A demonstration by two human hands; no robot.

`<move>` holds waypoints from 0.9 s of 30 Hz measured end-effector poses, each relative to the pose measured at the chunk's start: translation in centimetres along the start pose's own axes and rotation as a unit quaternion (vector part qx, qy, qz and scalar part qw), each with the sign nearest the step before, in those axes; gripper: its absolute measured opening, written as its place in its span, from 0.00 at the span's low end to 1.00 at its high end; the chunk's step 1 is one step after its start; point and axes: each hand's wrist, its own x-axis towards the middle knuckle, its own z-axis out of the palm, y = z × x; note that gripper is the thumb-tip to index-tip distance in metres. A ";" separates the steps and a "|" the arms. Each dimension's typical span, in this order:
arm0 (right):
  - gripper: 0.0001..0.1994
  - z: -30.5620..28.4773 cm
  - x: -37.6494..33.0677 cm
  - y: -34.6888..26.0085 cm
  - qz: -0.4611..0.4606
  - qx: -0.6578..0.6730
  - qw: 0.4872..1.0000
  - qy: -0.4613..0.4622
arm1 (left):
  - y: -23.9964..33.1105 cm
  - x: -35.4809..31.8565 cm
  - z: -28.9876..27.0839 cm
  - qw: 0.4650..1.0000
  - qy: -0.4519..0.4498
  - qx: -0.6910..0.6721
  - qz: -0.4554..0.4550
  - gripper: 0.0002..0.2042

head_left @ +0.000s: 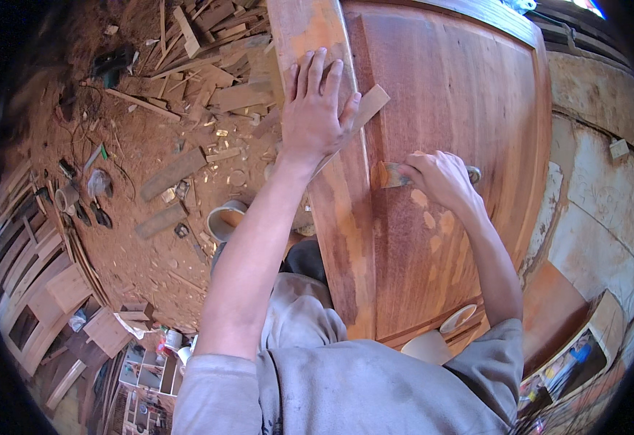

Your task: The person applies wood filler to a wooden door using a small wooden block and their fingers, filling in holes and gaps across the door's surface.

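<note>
My left hand (315, 119) lies flat with fingers spread on the upright side rail (346, 239) of a reddish-brown wooden door. A narrow strip of wood (372, 106) passes beneath its palm and thumb, jutting out over the door panel (447, 94). My right hand (440, 177) is closed around what looks like a putty knife (396, 175), its flat grey end smeared orange-brown at the tip. That tip meets the panel's left border, beside the rail. Below the right hand, several pale orange patches (430, 222) dot the panel; lighter orange smears also mark the rail.
A bucket (226, 220) stands on the dirt floor (114, 261) left of the door, among scattered wood offcuts (175, 174). Stacked curved wooden pieces (41, 283) line the far left. A round pale lid-like disc (458, 319) lies near the door's lower end. An open wooden box (578, 355) sits at lower right.
</note>
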 end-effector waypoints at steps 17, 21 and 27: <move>0.15 2.0 0.2 0.7 -0.044 0.064 0.997 0.027 | 0.3 0.4 0.1 1.000 -0.001 0.018 0.010 0.26; 0.15 2.7 -0.6 0.2 -0.025 0.069 0.997 0.039 | 0.3 0.3 0.2 1.000 -0.003 0.026 0.011 0.26; 0.15 4.3 -1.8 -1.0 0.044 0.090 0.993 0.067 | 0.4 0.1 0.1 0.999 0.006 0.036 0.021 0.25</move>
